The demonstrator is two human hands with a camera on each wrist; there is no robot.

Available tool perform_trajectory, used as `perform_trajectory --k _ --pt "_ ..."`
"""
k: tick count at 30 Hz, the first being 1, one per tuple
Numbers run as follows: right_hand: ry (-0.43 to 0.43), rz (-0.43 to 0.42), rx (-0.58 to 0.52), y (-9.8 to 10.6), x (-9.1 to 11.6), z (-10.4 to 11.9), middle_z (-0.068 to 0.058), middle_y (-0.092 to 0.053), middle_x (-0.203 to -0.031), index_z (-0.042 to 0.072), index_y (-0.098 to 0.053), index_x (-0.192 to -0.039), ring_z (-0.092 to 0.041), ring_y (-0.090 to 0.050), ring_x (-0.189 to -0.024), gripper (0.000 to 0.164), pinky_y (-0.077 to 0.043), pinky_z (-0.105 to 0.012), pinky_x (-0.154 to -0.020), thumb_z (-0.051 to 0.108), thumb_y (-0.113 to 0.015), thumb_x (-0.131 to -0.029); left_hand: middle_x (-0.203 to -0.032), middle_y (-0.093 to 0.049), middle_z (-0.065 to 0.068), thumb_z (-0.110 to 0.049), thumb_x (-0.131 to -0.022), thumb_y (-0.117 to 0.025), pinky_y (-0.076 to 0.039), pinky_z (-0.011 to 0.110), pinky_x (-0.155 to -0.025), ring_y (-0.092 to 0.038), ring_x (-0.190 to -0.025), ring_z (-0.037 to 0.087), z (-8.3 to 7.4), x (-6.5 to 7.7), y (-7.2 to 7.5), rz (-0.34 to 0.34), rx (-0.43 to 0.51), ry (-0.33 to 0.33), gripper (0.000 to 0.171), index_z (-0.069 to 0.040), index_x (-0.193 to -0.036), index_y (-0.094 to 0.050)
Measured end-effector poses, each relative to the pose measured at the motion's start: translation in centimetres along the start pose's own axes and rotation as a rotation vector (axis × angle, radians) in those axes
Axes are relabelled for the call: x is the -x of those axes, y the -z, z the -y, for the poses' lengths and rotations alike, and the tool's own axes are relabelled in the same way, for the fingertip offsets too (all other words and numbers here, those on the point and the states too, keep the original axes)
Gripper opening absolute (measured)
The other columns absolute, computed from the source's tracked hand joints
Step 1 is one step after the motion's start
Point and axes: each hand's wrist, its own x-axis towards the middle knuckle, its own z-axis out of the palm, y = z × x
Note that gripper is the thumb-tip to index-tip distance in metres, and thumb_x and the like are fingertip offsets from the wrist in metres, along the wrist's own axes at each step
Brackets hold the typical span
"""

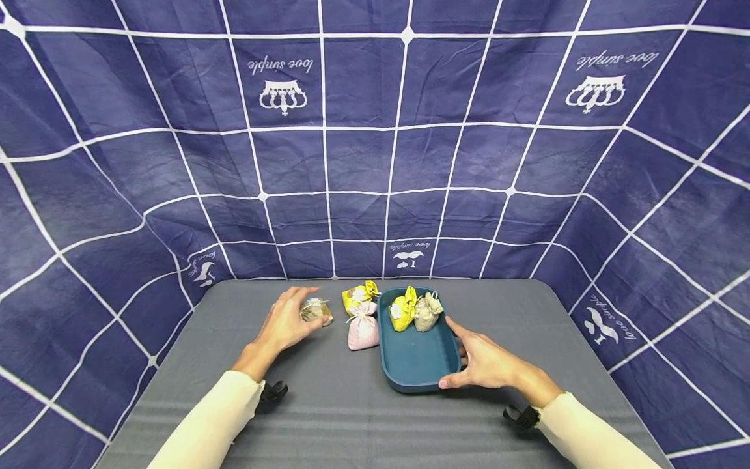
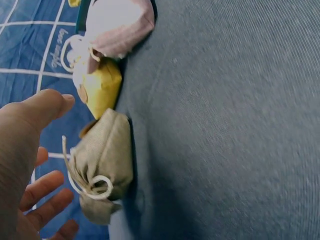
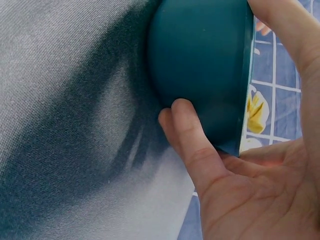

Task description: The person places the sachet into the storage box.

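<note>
A small beige drawstring pouch [image 2: 107, 155] lies on the grey surface at the left. Around it reaches my left hand [image 1: 287, 319], thumb and fingers spread, with a gap between them and the pouch in the left wrist view. My right hand [image 1: 483, 359] grips the right side of a dark teal tray [image 1: 418, 361], thumb at the near rim and fingertips against the outer wall [image 3: 200, 65]. Inside the tray, at its far end, sit a yellow pouch [image 1: 401, 314] and another beige pouch [image 1: 428, 314].
Between the left hand and the tray, a yellow pouch [image 1: 354, 298] lies behind a pink pouch [image 1: 363, 330], which is close against the tray's left wall. A blue cloth [image 1: 363, 163] with white grid lines hangs behind and on both sides of the grey table [image 1: 328, 410].
</note>
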Motion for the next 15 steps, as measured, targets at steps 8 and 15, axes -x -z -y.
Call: perform_trajectory --k 8,15 --pt "0.002 0.016 -0.043 -0.1 0.1 0.2 -0.042 -0.064 -0.158 -0.016 -0.006 -0.179 -0.034 -0.084 -0.123 0.145 -0.070 -0.040 -0.099 0.036 -0.105 -0.087 -0.151 -0.073 0.024 -0.045 -0.090 -0.098 -0.055 0.071 -0.119 -0.066 -0.145 0.054 2.0 0.4 -0.3 0.021 0.033 0.062 0.082 -0.011 -0.159 -0.069" --pt "-0.003 0.004 -0.023 0.0 0.1 0.0 -0.038 -0.068 -0.155 -0.016 -0.008 -0.179 -0.027 -0.085 -0.119 0.145 -0.068 -0.029 -0.096 0.037 -0.105 -0.086 -0.151 -0.074 0.027 -0.044 -0.087 -0.102 -0.056 0.068 -0.119 -0.069 -0.142 0.052 2.8 0.3 -0.9 0.030 0.109 0.083 0.088 -0.006 -0.158 -0.068"
